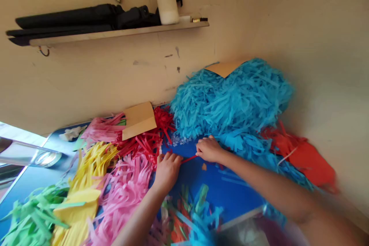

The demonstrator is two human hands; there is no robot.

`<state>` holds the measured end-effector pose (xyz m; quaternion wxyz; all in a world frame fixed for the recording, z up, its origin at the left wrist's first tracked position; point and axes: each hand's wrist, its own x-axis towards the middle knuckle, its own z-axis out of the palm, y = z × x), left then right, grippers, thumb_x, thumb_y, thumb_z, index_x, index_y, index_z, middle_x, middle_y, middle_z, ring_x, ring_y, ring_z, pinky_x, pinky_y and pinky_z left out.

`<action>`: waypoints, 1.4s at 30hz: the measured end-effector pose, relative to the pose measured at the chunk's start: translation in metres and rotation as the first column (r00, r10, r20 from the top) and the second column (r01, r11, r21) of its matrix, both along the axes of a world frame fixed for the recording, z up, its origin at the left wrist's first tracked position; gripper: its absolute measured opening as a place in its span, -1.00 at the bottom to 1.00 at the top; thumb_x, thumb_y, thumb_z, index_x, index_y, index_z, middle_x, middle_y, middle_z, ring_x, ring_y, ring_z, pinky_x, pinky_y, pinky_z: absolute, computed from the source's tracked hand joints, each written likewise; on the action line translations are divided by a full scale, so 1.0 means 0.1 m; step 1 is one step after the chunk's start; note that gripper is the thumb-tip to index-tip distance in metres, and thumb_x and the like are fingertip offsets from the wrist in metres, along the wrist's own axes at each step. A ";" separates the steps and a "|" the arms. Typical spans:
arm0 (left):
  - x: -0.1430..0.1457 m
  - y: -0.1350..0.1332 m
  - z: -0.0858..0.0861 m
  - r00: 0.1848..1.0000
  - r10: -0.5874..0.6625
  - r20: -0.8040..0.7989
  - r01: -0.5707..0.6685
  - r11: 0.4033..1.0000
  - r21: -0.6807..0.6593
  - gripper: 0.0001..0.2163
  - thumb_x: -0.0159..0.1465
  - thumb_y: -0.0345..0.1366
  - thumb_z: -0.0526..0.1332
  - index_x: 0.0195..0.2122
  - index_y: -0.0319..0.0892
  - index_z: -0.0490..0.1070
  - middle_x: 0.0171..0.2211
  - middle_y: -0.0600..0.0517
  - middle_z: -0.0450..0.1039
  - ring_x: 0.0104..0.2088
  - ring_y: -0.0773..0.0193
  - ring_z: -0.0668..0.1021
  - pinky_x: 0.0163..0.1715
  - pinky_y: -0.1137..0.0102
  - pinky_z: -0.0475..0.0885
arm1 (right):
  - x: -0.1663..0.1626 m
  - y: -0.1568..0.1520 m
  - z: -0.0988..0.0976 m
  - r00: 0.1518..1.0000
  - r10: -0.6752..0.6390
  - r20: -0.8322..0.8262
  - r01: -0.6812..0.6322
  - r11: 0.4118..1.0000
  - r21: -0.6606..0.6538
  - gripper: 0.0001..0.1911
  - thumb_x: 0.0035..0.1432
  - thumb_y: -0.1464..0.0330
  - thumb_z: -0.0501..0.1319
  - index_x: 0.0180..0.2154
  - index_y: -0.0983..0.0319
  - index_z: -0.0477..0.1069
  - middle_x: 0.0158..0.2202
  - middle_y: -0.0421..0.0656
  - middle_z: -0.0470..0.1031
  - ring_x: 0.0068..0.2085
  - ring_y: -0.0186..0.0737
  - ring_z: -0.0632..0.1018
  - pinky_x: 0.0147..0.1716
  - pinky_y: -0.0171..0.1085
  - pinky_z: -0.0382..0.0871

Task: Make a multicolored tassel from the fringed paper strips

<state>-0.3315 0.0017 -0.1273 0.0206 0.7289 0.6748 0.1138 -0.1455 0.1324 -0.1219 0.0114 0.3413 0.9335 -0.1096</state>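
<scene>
A narrow red paper strip (189, 159) stretches between my two hands, just above the blue tabletop. My left hand (168, 171) is closed on its left end, beside the red fringed paper (140, 147) and the pink fringed paper (131, 188). Pinched in my right hand (208, 149) is the strip's other end. Behind that hand rises a large heap of shredded light-blue paper (230, 100). The fingertips of both hands are partly hidden from this angle.
Yellow fringed paper (83, 196) and green fringed paper (37, 213) lie at left, near a drinking glass (47, 157). Brown card (138, 120) rests on the red fringe. Red-orange paper (308, 159) sits at right. A wall shelf (121, 33) holds a white bottle (167, 2).
</scene>
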 end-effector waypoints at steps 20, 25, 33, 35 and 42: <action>0.15 -0.35 0.32 0.990 -0.086 -0.116 0.119 0.938 0.326 -0.82 0.34 -0.40 0.11 -0.29 -0.09 0.51 -0.46 0.09 0.54 -0.42 0.32 0.51 0.05 0.15 0.23 | -0.06 -0.62 0.37 0.889 -0.001 -0.457 -0.172 0.926 -0.337 -0.66 0.30 0.29 0.06 -0.39 0.24 0.54 -0.34 -0.11 0.58 -0.29 -0.16 0.52 -0.24 -0.21 0.25; 0.25 -0.63 0.90 0.985 -0.165 0.055 0.103 0.809 0.579 -0.89 0.32 -0.42 0.18 -0.23 -0.11 0.47 -0.37 0.14 0.59 -0.39 0.37 0.56 0.15 0.18 0.19 | -0.01 -0.83 0.81 0.760 -0.382 -0.526 -0.369 0.412 -0.833 -0.58 0.10 0.03 0.27 -0.48 0.27 0.49 -0.51 -0.18 0.50 -0.44 -0.26 0.44 -0.36 -0.28 0.27; 0.50 -0.85 0.87 0.793 -0.054 0.607 -0.334 0.794 0.508 -0.92 0.26 -0.42 0.24 -0.29 -0.12 0.50 -0.38 0.06 0.53 -0.35 0.31 0.58 -0.30 0.42 0.49 | -0.15 -1.22 0.75 0.461 -0.768 -0.445 -0.395 0.272 -0.877 -0.60 -0.17 0.11 0.49 -0.52 0.28 0.45 -0.65 -0.31 0.32 -0.58 -0.46 0.27 -0.54 -0.41 0.11; 0.53 -0.87 0.85 0.725 -0.062 0.686 -0.369 0.806 0.464 -0.92 0.26 -0.41 0.24 -0.31 -0.12 0.51 -0.38 0.06 0.54 -0.36 0.32 0.58 -0.35 0.46 0.51 | -0.18 -1.29 0.73 0.395 -0.829 -0.395 -0.417 0.221 -0.882 -0.61 -0.21 0.14 0.52 -0.47 0.26 0.46 -0.61 -0.31 0.37 -0.59 -0.48 0.29 -0.56 -0.43 0.11; 0.52 -0.90 0.81 0.722 -0.164 0.672 -0.281 0.819 0.501 -0.88 0.24 -0.42 0.26 -0.26 -0.09 0.56 -0.39 0.05 0.57 -0.37 0.30 0.60 -0.28 0.43 0.53 | -0.24 -1.40 0.70 0.335 -0.813 -0.476 -0.474 0.291 -0.831 -0.70 -0.09 0.19 0.47 -0.50 0.25 0.48 -0.59 -0.28 0.40 -0.56 -0.43 0.35 -0.53 -0.41 0.21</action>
